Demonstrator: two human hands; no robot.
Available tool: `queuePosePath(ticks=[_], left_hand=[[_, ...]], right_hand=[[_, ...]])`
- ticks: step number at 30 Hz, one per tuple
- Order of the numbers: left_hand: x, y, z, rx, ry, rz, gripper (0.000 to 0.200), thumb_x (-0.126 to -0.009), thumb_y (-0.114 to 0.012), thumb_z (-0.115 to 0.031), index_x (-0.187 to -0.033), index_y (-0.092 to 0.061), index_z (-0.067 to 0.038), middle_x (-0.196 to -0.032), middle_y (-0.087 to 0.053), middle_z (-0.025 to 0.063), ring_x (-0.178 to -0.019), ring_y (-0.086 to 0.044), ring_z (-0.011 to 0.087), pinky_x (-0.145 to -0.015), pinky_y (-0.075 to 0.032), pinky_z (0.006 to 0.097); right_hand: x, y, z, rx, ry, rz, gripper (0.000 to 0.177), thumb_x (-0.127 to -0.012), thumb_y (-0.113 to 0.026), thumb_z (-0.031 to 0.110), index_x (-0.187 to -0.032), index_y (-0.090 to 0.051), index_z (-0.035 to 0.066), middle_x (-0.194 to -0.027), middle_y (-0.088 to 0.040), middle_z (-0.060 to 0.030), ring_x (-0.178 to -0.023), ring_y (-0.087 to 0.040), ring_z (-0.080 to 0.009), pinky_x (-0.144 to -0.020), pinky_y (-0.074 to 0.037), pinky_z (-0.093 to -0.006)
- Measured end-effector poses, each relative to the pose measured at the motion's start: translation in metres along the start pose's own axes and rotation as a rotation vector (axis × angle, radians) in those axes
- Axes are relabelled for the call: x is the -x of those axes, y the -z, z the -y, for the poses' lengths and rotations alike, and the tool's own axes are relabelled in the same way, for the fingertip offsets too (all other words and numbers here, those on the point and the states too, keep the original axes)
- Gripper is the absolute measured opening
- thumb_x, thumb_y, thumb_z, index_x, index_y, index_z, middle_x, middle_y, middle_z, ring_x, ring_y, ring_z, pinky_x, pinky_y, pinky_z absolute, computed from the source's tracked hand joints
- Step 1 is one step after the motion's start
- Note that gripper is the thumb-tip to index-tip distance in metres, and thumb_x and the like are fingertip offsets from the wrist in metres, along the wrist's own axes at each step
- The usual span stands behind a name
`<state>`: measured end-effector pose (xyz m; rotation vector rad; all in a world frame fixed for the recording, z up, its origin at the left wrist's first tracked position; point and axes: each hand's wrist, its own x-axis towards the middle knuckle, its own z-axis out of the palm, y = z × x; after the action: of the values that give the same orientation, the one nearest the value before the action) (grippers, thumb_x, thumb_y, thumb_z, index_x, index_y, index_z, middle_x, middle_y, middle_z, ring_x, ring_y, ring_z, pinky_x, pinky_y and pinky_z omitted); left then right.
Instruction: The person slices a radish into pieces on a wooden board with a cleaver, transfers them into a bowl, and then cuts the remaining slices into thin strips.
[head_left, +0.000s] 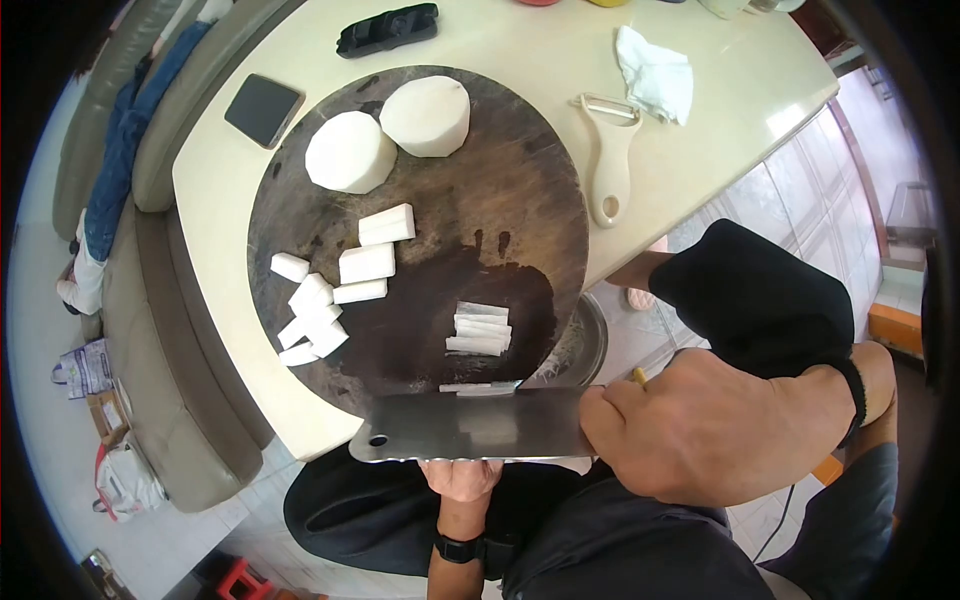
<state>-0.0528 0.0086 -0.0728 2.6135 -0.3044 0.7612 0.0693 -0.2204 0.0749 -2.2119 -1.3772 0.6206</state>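
Note:
My right hand (690, 430) is closed round the handle of a wide cleaver (480, 425), whose blade lies across the near edge of a round dark wooden chopping board (430, 250). My left hand (462, 480) is behind the blade on the near side, its fingers hidden. Just past the blade's far edge shows a thin white strip (482, 388). A small stack of white slices (478, 330) rests on the wet part of the board. To the left are several peeled white radish blocks (367, 263), with two thick radish rounds (350, 152) (425, 116) behind them.
Right of the board lie a white peeler (612, 155) and a crumpled white cloth (655, 75). A phone (264, 110) and a black case (388, 30) are at the far left. A metal bowl (590, 340) stands below the table edge. Someone in jeans (125, 140) is on the sofa (165, 370).

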Motion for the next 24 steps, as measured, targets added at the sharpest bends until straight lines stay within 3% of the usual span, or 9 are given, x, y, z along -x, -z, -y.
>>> queuePosePath(ticks=[2, 7, 9, 12, 16, 18, 24], left_hand=[[-0.002, 0.0, 0.0, 0.006, -0.016, 0.008, 0.028, -0.081, -0.075, -0.023, -0.098, -0.069, -0.001, -0.107, -0.065, 0.0197, -0.096, -0.062, 0.0412, -0.086, -0.049, 0.0475], [0.0, 0.001, 0.0, 0.008, 0.015, 0.024, 0.029, -0.082, -0.076, -0.025, -0.097, -0.07, 0.0, -0.11, -0.065, 0.0209, -0.103, -0.064, 0.0402, -0.092, -0.048, 0.0523], [-0.004, 0.001, -0.001, 0.006, -0.001, 0.014, 0.029, -0.083, -0.076, -0.025, -0.096, -0.07, 0.0, -0.111, -0.065, 0.0211, -0.104, -0.063, 0.04, -0.092, -0.048, 0.052], [-0.008, 0.001, -0.003, 0.026, 0.029, 0.013, 0.022, -0.081, -0.076, -0.017, -0.093, -0.07, 0.0, -0.108, -0.064, 0.0193, -0.1, -0.063, 0.0401, -0.09, -0.048, 0.0525], [-0.017, -0.003, -0.003, 0.067, -0.007, -0.026, 0.014, -0.078, -0.073, -0.005, -0.091, -0.069, 0.0, -0.101, -0.062, 0.0166, -0.094, -0.06, 0.0386, -0.087, -0.048, 0.0504], [-0.016, -0.004, -0.003, 0.067, -0.012, -0.058, 0.012, -0.079, -0.071, -0.004, -0.091, -0.068, 0.0, -0.1, -0.062, 0.0162, -0.092, -0.059, 0.0372, -0.087, -0.047, 0.0482], [-0.014, 0.0, -0.004, 0.042, -0.013, -0.014, 0.021, -0.082, -0.07, -0.005, -0.102, -0.069, 0.001, -0.113, -0.062, 0.0205, -0.102, -0.06, 0.0425, -0.093, -0.046, 0.0504]], right_hand=[[0.0, 0.003, -0.001, 0.012, -0.003, 0.024, 0.02, -0.068, -0.061, 0.007, -0.073, -0.055, -0.011, -0.056, -0.053, -0.0149, -0.053, -0.062, -0.0242, -0.041, -0.045, -0.0333], [-0.007, 0.0, -0.003, 0.049, 0.019, -0.037, 0.019, -0.069, -0.062, 0.007, -0.074, -0.057, -0.011, -0.057, -0.055, -0.0146, -0.053, -0.063, -0.0245, -0.043, -0.047, -0.0333], [-0.015, 0.001, -0.002, -0.049, 0.035, 0.071, 0.017, -0.071, -0.063, 0.008, -0.074, -0.06, -0.009, -0.062, -0.057, -0.0146, -0.056, -0.064, -0.0254, -0.045, -0.049, -0.034], [-0.017, -0.005, 0.0, -0.036, 0.013, 0.018, 0.02, -0.07, -0.061, 0.004, -0.08, -0.051, -0.009, -0.061, -0.055, -0.0158, -0.049, -0.06, -0.027, -0.039, -0.045, -0.0365], [-0.013, -0.009, -0.006, -0.092, 0.017, -0.041, 0.021, -0.071, -0.061, 0.004, -0.083, -0.05, -0.009, -0.063, -0.057, -0.0167, -0.05, -0.061, -0.0297, -0.042, -0.046, -0.0385], [-0.011, -0.004, -0.007, -0.1, -0.055, -0.026, 0.013, -0.073, -0.063, 0.007, -0.07, -0.06, -0.006, -0.068, -0.058, -0.0172, -0.059, -0.065, -0.0316, -0.049, -0.05, -0.0385], [-0.003, 0.008, -0.006, -0.15, -0.015, 0.071, 0.015, -0.072, -0.062, 0.007, -0.068, -0.056, -0.007, -0.064, -0.055, -0.0173, -0.054, -0.062, -0.0321, -0.045, -0.046, -0.0408]])
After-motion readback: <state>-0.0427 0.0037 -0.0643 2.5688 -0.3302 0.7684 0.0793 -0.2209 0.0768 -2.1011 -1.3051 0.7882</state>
